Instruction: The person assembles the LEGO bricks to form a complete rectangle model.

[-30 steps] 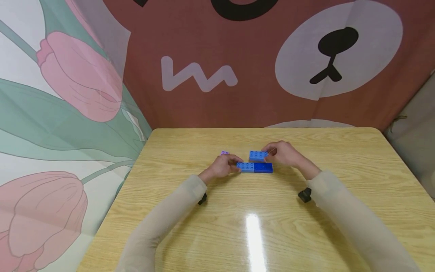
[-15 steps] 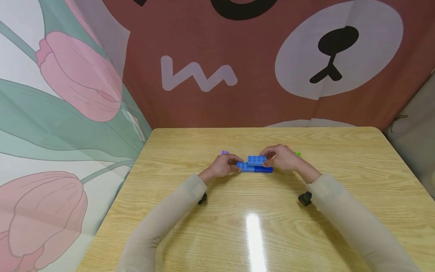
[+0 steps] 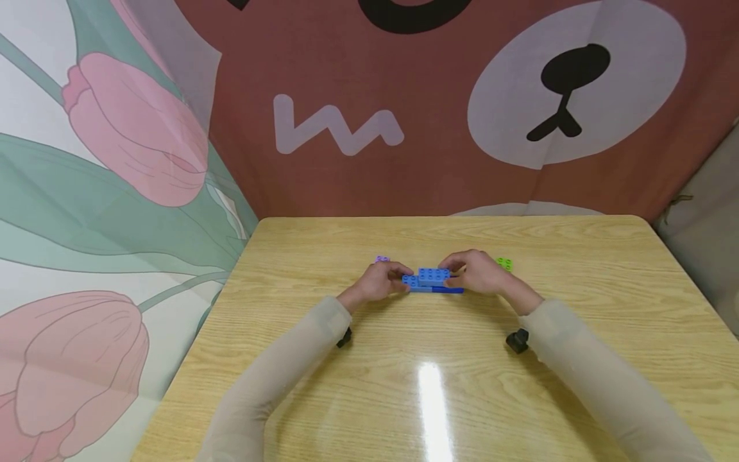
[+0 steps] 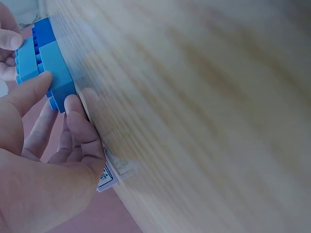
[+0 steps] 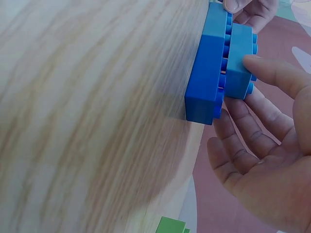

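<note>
Two bricks lie end to end on the table, a light blue brick (image 3: 410,282) (image 4: 57,65) at left and a dark blue brick (image 3: 456,290) (image 5: 203,77) at right. My left hand (image 3: 378,282) (image 4: 53,160) grips the light blue one's left end between thumb and fingers. Another light blue brick (image 3: 433,276) (image 5: 239,58), pinched by my right hand (image 3: 478,272) (image 5: 277,131), sits over the place where the two meet. In the right wrist view it lies against their studs; whether it is fully pressed on I cannot tell.
Behind my left hand lies a purple brick (image 3: 382,259) on the wooden table (image 3: 358,385). A green brick (image 3: 505,264) (image 5: 170,225) is just behind my right hand. Black devices (image 3: 518,341) show beneath both wrists. A printed cloth (image 3: 427,173) hangs behind the table.
The upper light blue brick has moved toward me and slightly left, from behind the two lower bricks to on top of them, in my right hand. The green brick has come into sight. My left hand stays put.
</note>
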The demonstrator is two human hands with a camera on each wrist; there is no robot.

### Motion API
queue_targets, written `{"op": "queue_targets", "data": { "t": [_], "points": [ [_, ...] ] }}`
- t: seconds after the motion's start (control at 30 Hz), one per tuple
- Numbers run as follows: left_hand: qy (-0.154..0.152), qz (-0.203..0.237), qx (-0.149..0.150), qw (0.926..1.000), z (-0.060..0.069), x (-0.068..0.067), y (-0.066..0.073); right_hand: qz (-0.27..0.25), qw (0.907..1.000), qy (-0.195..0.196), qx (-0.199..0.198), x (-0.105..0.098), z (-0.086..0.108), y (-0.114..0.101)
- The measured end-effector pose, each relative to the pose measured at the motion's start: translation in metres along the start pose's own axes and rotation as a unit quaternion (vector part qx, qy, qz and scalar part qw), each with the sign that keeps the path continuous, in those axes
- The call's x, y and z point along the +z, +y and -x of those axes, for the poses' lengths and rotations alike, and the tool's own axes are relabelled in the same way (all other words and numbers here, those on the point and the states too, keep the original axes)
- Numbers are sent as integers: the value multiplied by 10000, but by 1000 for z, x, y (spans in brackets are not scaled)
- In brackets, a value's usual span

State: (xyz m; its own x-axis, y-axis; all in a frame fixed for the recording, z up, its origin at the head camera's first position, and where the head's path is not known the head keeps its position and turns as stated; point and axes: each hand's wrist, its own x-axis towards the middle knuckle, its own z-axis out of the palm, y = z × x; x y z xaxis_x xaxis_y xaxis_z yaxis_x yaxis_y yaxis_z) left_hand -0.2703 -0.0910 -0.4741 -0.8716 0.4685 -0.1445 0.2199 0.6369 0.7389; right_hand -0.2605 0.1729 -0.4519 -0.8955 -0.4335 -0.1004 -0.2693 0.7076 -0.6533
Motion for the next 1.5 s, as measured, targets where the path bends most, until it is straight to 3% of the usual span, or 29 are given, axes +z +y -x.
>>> {"op": "queue_targets", "data": {
  "t": [0.57,0.83,1.5],
  "points": [
    [102,-91,57,9999,-1,1,1,81,9999,28,-130,2,-1,1],
    [75,175,167,9997,-1,-1,8,132,9997,-7,-202,1,0,2],
    [17,27,356,9994,-5,0,19,34,9996,34,-288,2,-1,6]
  ]
}}
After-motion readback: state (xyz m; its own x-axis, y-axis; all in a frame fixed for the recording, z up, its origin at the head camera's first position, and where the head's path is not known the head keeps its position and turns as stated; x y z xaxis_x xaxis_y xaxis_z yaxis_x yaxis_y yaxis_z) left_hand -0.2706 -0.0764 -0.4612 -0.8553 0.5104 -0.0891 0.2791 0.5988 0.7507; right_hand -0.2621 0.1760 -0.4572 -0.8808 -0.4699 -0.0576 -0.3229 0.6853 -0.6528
